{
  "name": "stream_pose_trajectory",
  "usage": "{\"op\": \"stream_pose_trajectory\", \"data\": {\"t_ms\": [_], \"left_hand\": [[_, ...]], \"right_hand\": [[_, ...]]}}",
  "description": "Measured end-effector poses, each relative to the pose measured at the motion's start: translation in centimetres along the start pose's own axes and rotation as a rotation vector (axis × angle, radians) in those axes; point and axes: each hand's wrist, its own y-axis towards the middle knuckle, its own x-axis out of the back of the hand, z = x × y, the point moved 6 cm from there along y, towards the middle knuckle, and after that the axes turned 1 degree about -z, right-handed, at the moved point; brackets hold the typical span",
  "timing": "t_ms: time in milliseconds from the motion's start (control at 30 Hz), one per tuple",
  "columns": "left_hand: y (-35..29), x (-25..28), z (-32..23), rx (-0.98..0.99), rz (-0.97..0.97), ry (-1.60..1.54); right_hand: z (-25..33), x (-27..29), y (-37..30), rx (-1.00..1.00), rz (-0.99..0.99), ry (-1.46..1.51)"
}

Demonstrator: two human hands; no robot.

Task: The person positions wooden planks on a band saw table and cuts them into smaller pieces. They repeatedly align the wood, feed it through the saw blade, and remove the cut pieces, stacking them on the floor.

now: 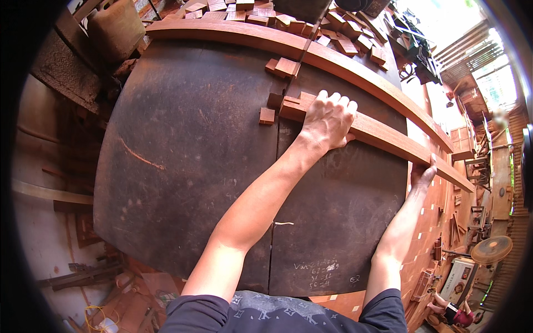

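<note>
At 2 o'clock on the dark tabletop, a reddish beam, notched end inward | left hand wrapped over it; right hand, at 3, touching, fingers hidden, grip unclear | step: seemingly positioning; next likely needs steady two-handed guidance | small blocks at 12, longer beam beyond

Beam over table, second beam behind, blocks beyond

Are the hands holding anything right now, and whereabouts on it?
Yes, a reddish-brown wooden bar: the left hand grips it near its notched end, and the right hand holds it closer to the other end.
</note>
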Motion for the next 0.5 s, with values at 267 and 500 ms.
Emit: {"op": "stream_pose_trajectory", "data": {"t_ms": [267,500], "left_hand": [[-0.1,0.3,0.0,-0.013,0.0,-0.007],[0.0,0.1,0.1,-0.02,-0.008,-0.02]], "right_hand": [[0.0,0.0,-0.2,0.007,-0.004,-0.001],[0.0,-0.9,-1.0,0.005,-0.001,0.024]]}}
